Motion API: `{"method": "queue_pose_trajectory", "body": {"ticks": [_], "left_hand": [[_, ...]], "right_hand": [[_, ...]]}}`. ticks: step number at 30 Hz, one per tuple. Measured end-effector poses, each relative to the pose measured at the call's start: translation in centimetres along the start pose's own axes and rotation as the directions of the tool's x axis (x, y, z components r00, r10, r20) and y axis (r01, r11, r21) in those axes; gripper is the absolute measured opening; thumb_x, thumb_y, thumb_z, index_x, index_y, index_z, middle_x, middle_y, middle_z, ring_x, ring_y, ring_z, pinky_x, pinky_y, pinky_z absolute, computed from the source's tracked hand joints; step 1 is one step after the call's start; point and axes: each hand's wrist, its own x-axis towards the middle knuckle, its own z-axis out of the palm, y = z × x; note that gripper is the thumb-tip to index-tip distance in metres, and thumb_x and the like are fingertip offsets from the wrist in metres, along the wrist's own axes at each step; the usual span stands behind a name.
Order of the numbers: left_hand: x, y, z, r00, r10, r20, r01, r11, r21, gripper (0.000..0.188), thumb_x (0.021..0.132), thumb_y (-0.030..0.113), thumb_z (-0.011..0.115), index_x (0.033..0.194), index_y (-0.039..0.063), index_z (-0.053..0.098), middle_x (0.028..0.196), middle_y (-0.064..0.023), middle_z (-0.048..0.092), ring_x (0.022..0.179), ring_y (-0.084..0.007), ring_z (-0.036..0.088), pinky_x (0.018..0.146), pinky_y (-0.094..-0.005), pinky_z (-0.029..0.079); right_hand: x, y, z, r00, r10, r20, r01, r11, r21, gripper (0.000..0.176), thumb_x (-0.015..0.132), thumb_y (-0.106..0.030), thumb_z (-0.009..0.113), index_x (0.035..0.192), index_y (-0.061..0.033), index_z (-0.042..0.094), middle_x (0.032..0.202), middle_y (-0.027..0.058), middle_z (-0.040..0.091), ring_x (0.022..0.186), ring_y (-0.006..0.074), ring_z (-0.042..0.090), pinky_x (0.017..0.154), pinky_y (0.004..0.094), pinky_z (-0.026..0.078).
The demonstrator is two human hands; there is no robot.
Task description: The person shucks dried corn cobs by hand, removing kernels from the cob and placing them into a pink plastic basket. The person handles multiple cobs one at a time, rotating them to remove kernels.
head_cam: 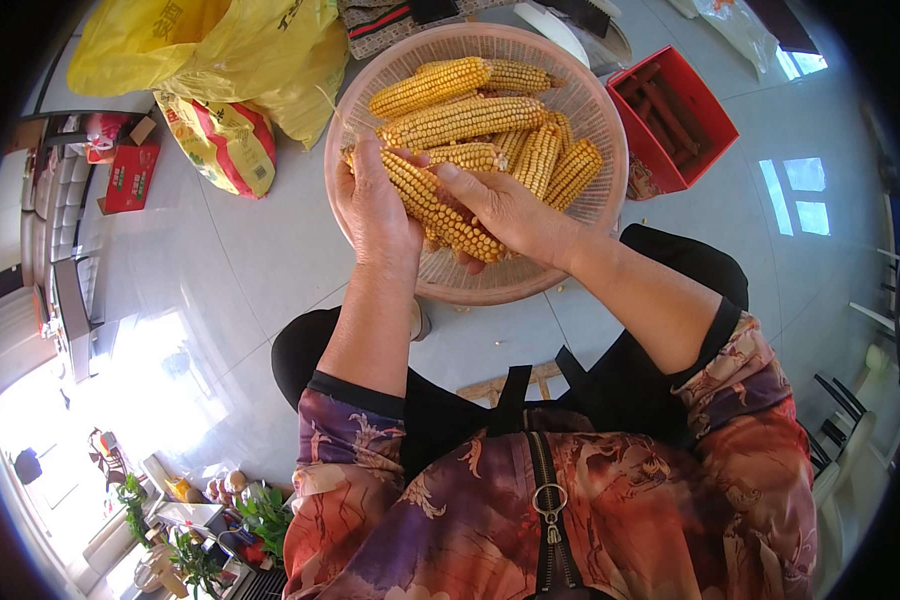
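Both hands grip one dried yellow ear of corn (pixel 436 204) above a round pink plastic basket (pixel 607 112). My left hand (pixel 379 202) is around its upper left end. My right hand (pixel 517 210) holds its lower right part, with the thumb on top and fingertips showing beneath it. A darker strip on the ear lies beside the right thumb; whether kernels are gone there is hard to tell. Several more ears, among them a long corn ear (pixel 465 122), lie in the basket under and beyond the hands.
A red box (pixel 709 150) with bare reddish cobs stands right of the basket. Yellow plastic bags (pixel 270 60) and a printed sack (pixel 221 142) lie at the upper left. A few loose kernels (pixel 461 309) are on the tiled floor, near a wooden stool edge (pixel 487 388).
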Motion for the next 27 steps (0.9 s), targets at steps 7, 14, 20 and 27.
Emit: {"method": "queue_pose_trajectory", "body": {"ticks": [7, 14, 20, 27], "left_hand": [[0.4, 0.8, -0.3, 0.999, -0.018, -0.030, 0.017, 1.000, -0.024, 0.023, 0.100, 0.024, 0.055, 0.108, 0.003, 0.049, 0.084, -0.0111, 0.058, 0.072, -0.0248, 0.064, 0.063, -0.0459, 0.062], [0.2, 0.6, -0.2, 0.999, -0.014, -0.029, 0.013, 1.000, -0.024, 0.026, 0.102, 0.028, 0.056, 0.097, 0.003, 0.050, 0.083, -0.0128, 0.057, 0.075, -0.0264, 0.065, 0.070, -0.0473, 0.062], [-1.1, -0.3, 0.9, 0.997, -0.022, 0.070, 0.025, 0.998, -0.052, 0.025, 0.104, 0.029, 0.050, 0.101, 0.005, 0.050, 0.084, -0.0119, 0.060, 0.076, -0.0247, 0.065, 0.066, -0.0376, 0.058], [-3.1, -0.2, 2.3, 0.997, 0.025, 0.074, -0.025, 1.000, 0.008, 0.026, 0.105, 0.029, 0.046, 0.113, 0.005, 0.049, 0.087, -0.0097, 0.059, 0.077, -0.0204, 0.062, 0.073, -0.0352, 0.057]], "right_hand": [[-0.2, 0.6, 0.4, 0.998, -0.068, -0.012, 0.065, 0.980, -0.190, 0.071, 0.099, -0.057, 0.055, 0.124, 0.0091, 0.055, 0.084, 0.0099, 0.061, 0.066, 0.0150, 0.066, 0.053, 0.0290, 0.059], [-0.2, 0.6, -0.1, 0.996, -0.089, -0.017, 0.085, 0.983, -0.162, 0.066, 0.103, -0.056, 0.048, 0.125, 0.0054, 0.058, 0.083, 0.0091, 0.063, 0.070, 0.0146, 0.067, 0.059, 0.0267, 0.058], [0.9, 0.4, -0.3, 0.974, -0.221, -0.058, 0.196, 0.938, -0.287, 0.074, 0.102, -0.060, 0.045, 0.133, 0.0063, 0.056, 0.107, 0.0191, 0.070, 0.101, 0.0235, 0.067, 0.089, 0.0314, 0.052], [1.8, 1.6, 0.1, 0.923, -0.384, -0.024, 0.355, 0.874, -0.332, 0.072, 0.106, -0.056, 0.040, 0.138, 0.0074, 0.051, 0.115, 0.0182, 0.065, 0.110, 0.0224, 0.060, 0.098, 0.0300, 0.047]]}}
